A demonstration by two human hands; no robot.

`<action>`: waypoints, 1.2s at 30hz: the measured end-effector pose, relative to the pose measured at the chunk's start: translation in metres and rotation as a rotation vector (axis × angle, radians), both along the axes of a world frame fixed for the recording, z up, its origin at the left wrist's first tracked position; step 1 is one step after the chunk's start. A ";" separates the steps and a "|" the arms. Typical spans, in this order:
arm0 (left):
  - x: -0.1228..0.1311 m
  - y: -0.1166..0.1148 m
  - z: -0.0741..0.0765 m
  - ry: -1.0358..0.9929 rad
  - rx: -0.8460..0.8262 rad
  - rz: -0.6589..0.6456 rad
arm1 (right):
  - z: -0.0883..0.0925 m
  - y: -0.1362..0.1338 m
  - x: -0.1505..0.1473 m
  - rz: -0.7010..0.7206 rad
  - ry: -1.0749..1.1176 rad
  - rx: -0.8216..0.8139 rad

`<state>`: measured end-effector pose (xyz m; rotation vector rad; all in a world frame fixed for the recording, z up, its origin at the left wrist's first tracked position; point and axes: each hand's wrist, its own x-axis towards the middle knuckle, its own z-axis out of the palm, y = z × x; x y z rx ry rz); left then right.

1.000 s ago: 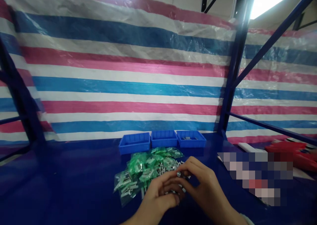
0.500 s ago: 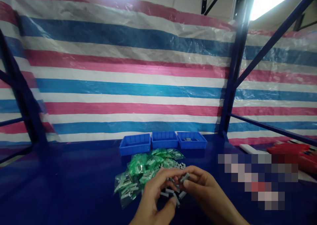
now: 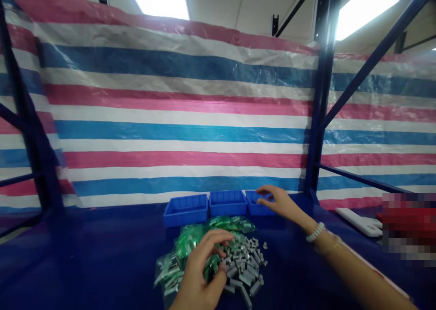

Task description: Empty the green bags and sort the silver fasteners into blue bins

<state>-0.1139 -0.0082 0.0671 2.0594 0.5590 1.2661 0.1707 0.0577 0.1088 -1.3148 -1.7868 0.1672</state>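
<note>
Metal parts [image 3: 248, 270]: loose pile on blue table [image 3: 109, 255] | Left hand [image 3: 200, 267]: digits apart, blocking part of green bags [image 3: 186, 237] | Right hand [image 3: 281, 202]: digits apart, partly obscuring right bin [image 3: 252, 208] | Middle bin [image 3: 227, 209]: adjacent

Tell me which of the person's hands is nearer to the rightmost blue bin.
Right. The right hand is at the rightmost blue bin, partly hiding it; the left hand is farther off, beside the loose grey pieces.

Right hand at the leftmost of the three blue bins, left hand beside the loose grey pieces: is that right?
Wrong bin: the head view shows the right hand at the rightmost blue bin. The left hand is indeed beside the loose grey pieces.
</note>
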 end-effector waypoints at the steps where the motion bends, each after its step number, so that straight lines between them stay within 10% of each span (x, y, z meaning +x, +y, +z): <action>1: -0.002 0.000 -0.002 0.003 0.006 0.011 | -0.002 -0.008 -0.006 0.085 -0.039 -0.042; 6: -0.006 -0.003 -0.005 -0.007 0.002 0.070 | -0.008 -0.060 -0.042 0.548 -0.290 -0.228; 15: -0.006 -0.008 -0.007 -0.005 0.062 0.053 | -0.025 -0.085 -0.082 0.864 -0.429 -0.128; 23: -0.007 -0.012 -0.007 -0.021 0.024 0.039 | -0.016 -0.092 -0.092 0.810 -0.543 0.040; 31: -0.007 -0.014 -0.005 -0.045 -0.167 -0.004 | -0.033 -0.074 -0.081 0.555 0.319 -0.145; 36: -0.007 -0.012 -0.013 -0.055 -0.275 -0.103 | -0.037 -0.076 -0.085 0.464 0.443 -0.087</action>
